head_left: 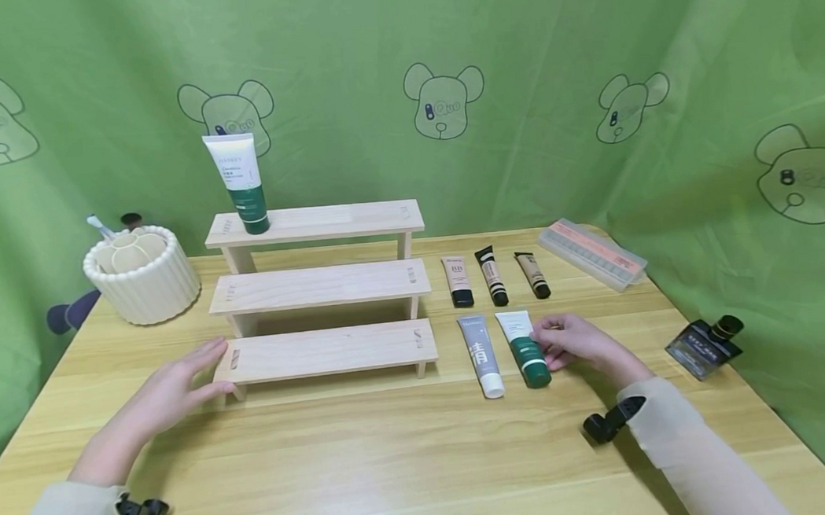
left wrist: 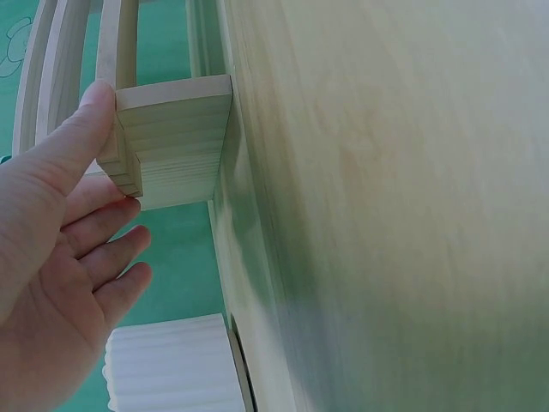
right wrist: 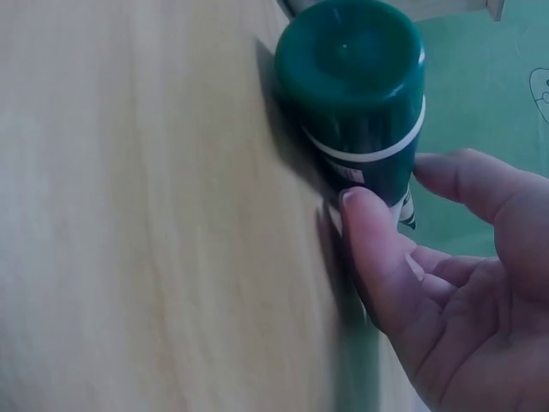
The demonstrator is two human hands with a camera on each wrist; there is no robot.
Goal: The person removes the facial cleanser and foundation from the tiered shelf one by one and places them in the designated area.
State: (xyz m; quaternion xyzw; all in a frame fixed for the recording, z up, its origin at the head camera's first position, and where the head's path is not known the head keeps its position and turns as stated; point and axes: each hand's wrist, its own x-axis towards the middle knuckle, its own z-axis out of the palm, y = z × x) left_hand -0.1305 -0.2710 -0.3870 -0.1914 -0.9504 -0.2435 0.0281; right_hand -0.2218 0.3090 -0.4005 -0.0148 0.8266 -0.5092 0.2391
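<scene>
A white-and-green squeeze tube (head_left: 523, 345) lies on the table, its green cap toward the front. My right hand (head_left: 572, 340) is at its right edge. In the right wrist view, thumb and index finger pinch that edge just behind the cap (right wrist: 347, 51). A wooden three-step display stand (head_left: 333, 351) stands to the left. At the left end of its lowest step, my left hand (head_left: 172, 390) holds the board between thumb and index finger, the other fingers loosely bent. A matching tube (head_left: 238, 181) stands cap down on the top step.
Left of the pinched tube lies a grey-blue tube (head_left: 481, 356). Behind are a pink tube (head_left: 458, 281) and two black-ended tubes (head_left: 491, 275). A clear case (head_left: 592, 253) and a dark bottle (head_left: 704, 346) lie rightward. A white ribbed pot (head_left: 146, 285) stands far left.
</scene>
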